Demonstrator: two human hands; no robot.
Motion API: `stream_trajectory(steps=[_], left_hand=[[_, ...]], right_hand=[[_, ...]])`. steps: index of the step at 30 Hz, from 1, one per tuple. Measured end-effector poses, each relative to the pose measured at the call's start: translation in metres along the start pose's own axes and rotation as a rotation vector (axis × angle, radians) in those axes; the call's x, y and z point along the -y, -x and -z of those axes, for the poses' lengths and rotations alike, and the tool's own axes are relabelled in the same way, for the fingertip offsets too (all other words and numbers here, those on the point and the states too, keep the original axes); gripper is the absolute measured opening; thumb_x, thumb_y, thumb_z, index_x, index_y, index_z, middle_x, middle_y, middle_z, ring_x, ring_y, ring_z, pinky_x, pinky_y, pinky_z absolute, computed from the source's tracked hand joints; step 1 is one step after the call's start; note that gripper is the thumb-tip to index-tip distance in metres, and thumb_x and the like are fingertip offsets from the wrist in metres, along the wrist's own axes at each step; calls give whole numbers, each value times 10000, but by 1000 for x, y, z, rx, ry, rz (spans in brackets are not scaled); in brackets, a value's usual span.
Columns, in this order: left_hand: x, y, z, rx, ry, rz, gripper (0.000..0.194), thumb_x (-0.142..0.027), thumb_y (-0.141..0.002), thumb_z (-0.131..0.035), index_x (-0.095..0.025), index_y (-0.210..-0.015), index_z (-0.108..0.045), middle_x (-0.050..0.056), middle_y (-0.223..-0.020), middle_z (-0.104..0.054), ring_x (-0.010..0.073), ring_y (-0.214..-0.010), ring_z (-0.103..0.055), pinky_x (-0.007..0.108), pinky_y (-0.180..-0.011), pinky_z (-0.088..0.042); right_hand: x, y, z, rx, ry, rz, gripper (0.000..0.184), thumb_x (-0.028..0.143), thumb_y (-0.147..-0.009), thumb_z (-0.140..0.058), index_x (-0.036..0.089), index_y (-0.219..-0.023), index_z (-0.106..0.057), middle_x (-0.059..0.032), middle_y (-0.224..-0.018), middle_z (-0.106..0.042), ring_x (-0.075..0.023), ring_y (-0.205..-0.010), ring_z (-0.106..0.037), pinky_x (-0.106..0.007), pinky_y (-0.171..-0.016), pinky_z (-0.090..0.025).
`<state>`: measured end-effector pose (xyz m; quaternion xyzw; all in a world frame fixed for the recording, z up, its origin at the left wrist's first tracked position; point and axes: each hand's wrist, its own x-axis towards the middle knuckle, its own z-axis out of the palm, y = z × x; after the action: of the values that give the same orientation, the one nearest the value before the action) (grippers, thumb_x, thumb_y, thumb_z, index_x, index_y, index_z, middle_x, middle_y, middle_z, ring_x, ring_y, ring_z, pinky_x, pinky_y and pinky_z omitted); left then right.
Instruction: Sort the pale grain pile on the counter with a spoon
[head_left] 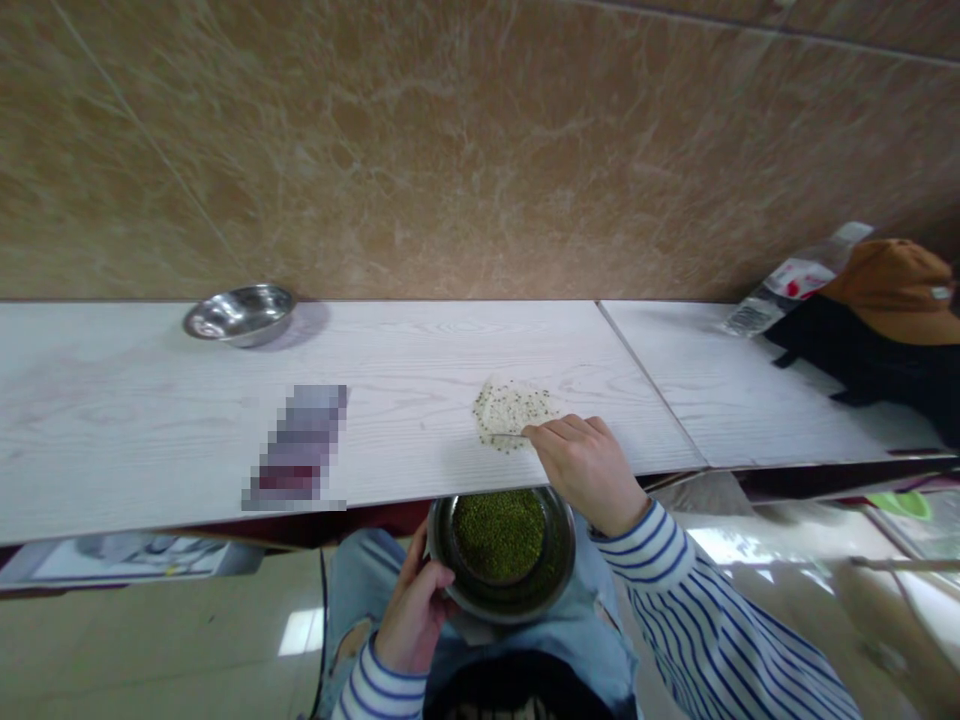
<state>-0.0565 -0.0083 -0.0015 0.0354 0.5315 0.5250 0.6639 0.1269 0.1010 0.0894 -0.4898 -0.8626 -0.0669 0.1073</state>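
My left hand [415, 612] grips the left rim of a steel bowl [561, 570], which rests on my lap just below the table edge. Green mung beans [500, 535] cover the bowl's bottom. Over the table's front edge, my right hand [589, 465] is closed on a thin metal utensil [508, 435]; its exact kind is too small to make out. The utensil's tip touches the near side of a flat pile of white rice [510, 408], which has green beans scattered through it.
A second steel bowl [241, 315] stands at the back left of the white table [397, 350]. A blurred-out flat object [300, 445] lies nearer me. On the right are a plastic bottle [795, 285] lying tilted, a brown cap [896, 285] and dark cloth [862, 350]. A tiled wall [420, 150] borders the back.
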Motion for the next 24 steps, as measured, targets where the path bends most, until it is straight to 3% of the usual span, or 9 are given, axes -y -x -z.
stream_trajectory(steps=[9,24], left_hand=[[2,0,2,1,-11,-1,789,-127,-536,-558,-305,-1295,-439,1,-922,-613,145,-659,-487,251,-508,-392],[6,-4,5,-19,7,11,804,-124,-532,-572,-292,-1307,-438,21,-912,-620,161,-670,-516,271,-529,-417]], right_hand=[[3,-1,-3,-6,14,6,204,180,-875,-463,234,-1008,-608,-18,-827,-657,-158,-815,-523,-308,-680,-267],[-1,22,5,16,-67,10,208,172,-879,-448,226,-1008,-602,-18,-837,-663,-144,-839,-546,-292,-716,-300]])
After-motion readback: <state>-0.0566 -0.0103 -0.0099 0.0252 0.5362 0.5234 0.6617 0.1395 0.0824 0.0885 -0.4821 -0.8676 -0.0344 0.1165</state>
